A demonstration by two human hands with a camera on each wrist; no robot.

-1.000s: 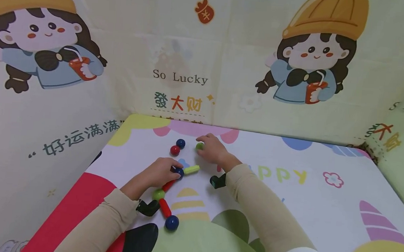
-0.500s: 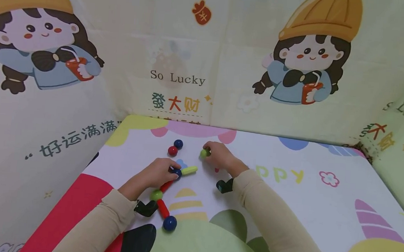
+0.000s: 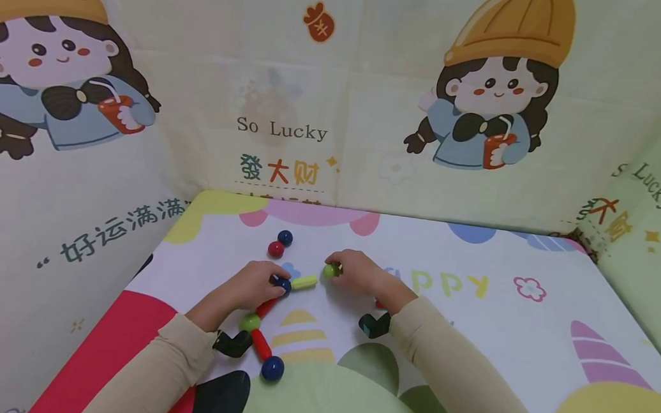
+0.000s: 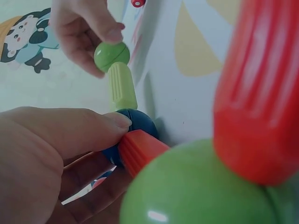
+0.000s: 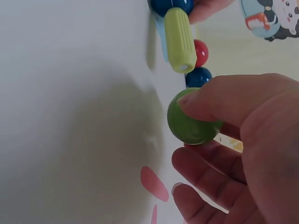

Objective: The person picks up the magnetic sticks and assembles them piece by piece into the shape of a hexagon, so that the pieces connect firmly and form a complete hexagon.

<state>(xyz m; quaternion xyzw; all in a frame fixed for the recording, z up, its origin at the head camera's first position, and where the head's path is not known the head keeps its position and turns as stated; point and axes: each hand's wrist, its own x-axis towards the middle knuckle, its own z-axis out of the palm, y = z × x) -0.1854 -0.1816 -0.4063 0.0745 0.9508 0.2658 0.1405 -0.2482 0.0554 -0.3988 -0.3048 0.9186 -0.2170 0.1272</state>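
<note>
My left hand (image 3: 253,283) pinches a blue ball (image 4: 140,122) between thumb and fingers. A yellow-green ribbed rod (image 3: 304,283) sticks out of that ball towards my right hand (image 3: 360,274). From its other side a chain runs nearer: a red rod (image 3: 266,307), a green ball (image 3: 250,322), another red rod (image 3: 261,344) and a dark blue end ball (image 3: 272,369). The right thumb and fingers pinch a loose green ball (image 5: 194,119). In the head view a small gap shows between this ball and the yellow-green rod's tip.
Beyond the left hand lie a loose red ball (image 3: 276,249) and a dark blue ball (image 3: 285,238) side by side. A small red thing (image 3: 380,304) shows partly under the right wrist. Printed cloth (image 3: 400,109) stands behind the table's far edge.
The right hand has closed its fingers on the green ball and brought it nearer to me, level with the yellow-green rod's tip. The left hand keeps its hold; the head view has shifted slightly.
</note>
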